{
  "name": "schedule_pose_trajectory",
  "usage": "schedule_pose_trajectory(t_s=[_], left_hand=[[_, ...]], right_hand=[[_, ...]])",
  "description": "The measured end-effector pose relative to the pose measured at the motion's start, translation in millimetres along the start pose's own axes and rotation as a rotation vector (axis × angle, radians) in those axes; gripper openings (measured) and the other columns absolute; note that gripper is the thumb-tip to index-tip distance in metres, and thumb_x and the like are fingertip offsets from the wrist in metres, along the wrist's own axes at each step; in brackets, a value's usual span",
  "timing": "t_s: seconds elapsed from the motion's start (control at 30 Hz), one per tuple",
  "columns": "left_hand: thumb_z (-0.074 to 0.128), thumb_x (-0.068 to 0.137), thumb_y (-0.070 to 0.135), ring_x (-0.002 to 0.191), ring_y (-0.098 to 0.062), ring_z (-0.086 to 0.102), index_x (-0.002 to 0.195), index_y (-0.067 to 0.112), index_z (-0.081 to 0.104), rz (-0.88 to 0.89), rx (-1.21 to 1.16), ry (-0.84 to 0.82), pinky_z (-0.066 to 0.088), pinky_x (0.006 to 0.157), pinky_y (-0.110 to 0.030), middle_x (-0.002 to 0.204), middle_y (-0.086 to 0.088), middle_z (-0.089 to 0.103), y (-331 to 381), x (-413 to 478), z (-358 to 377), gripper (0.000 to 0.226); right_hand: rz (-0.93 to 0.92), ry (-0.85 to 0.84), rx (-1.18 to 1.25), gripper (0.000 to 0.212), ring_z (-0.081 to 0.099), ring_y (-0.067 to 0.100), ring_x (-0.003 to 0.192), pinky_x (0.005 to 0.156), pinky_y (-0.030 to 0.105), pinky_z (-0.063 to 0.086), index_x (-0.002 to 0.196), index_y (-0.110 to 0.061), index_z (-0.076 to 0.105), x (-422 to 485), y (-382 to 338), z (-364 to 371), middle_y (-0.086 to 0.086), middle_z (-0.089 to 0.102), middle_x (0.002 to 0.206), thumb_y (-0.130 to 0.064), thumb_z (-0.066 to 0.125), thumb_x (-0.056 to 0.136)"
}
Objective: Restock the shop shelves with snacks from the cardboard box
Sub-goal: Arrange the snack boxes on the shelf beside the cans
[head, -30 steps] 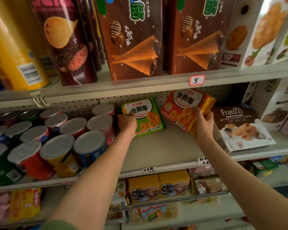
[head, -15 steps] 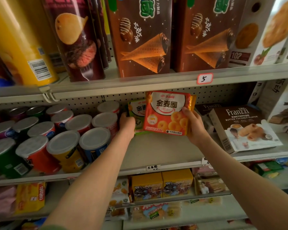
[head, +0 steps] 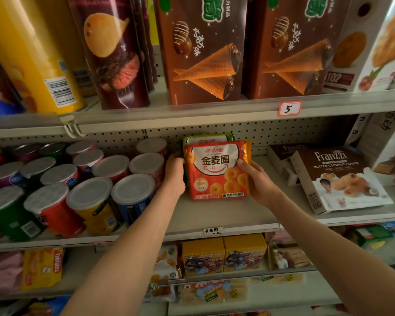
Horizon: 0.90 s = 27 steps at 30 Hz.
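An orange snack packet point(head: 217, 169) with ring biscuits printed on it stands upright on the middle shelf point(head: 214, 215). A green packet point(head: 209, 137) of the same kind stands right behind it, only its top showing. My left hand point(head: 175, 176) grips the packets' left edge. My right hand point(head: 258, 181) holds the orange packet's right edge, thumb on its front. The cardboard box is out of view.
Round snack cans point(head: 89, 188) crowd the shelf left of the packets. Franzzi biscuit boxes point(head: 338, 179) lie to the right. The upper shelf holds tall chip tubes point(head: 114, 49) and brown cone boxes point(head: 205, 49). Yellow boxes point(head: 224, 254) sit on the shelf below.
My right hand brought the orange packet from the right, turned it upright and set it in front of the green packet. My left hand stood the green packet up and stayed at its edge.
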<state>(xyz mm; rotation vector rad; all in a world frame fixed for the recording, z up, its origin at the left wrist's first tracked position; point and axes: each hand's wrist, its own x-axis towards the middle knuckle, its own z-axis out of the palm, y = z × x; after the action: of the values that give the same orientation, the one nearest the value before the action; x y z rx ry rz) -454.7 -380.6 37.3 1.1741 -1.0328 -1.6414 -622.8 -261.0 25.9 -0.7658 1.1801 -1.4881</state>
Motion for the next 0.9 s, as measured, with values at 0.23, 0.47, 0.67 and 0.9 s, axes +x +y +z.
schedule_pose_trajectory(t_s=[0.23, 0.47, 0.67, 0.9], left_hand=[[0.039, 0.096, 0.051, 0.089, -0.023, 0.066, 0.111, 0.017, 0.062, -0.052, -0.086, 0.008, 0.053, 0.070, -0.032, 0.100, -0.008, 0.069, -1, 0, 7, 0.043], [0.031, 0.098, 0.049, 0.082, -0.026, 0.066, 0.083, 0.019, 0.065, -0.049, -0.029, -0.003, 0.052, 0.091, -0.042, 0.085, -0.008, 0.070, -6, 4, 13, 0.048], [0.030, 0.099, 0.043, 0.076, -0.023, 0.065, 0.081, 0.018, 0.063, -0.032, 0.007, 0.019, 0.053, 0.084, -0.040, 0.082, -0.008, 0.070, 3, 4, 12, 0.045], [0.041, 0.084, 0.050, 0.088, -0.033, 0.067, 0.100, 0.013, 0.066, 0.026, 0.014, 0.025, 0.055, 0.082, -0.046, 0.097, -0.010, 0.071, 7, 31, 12, 0.048]], right_hand=[[0.044, -0.010, -0.003, 0.060, 0.066, 0.031, 0.101, 0.077, 0.045, 0.057, 0.133, -0.025, 0.040, 3, 2, 1, 0.010, 0.065, 0.119, -0.015, 0.068, 0.081], [0.032, -0.043, -0.124, 0.074, 0.066, 0.024, 0.100, 0.075, 0.039, 0.057, 0.137, -0.032, 0.029, 11, 2, 12, 0.005, 0.063, 0.118, -0.006, 0.069, 0.081], [-0.026, -0.079, -0.148, 0.071, 0.067, 0.019, 0.098, 0.070, 0.033, 0.059, 0.139, -0.029, 0.030, 20, 2, 17, 0.002, 0.064, 0.117, -0.006, 0.067, 0.083], [-0.112, -0.099, -0.164, 0.066, 0.066, 0.021, 0.103, 0.074, 0.033, 0.058, 0.136, -0.023, 0.033, 35, 4, 22, 0.007, 0.063, 0.122, -0.001, 0.066, 0.083]])
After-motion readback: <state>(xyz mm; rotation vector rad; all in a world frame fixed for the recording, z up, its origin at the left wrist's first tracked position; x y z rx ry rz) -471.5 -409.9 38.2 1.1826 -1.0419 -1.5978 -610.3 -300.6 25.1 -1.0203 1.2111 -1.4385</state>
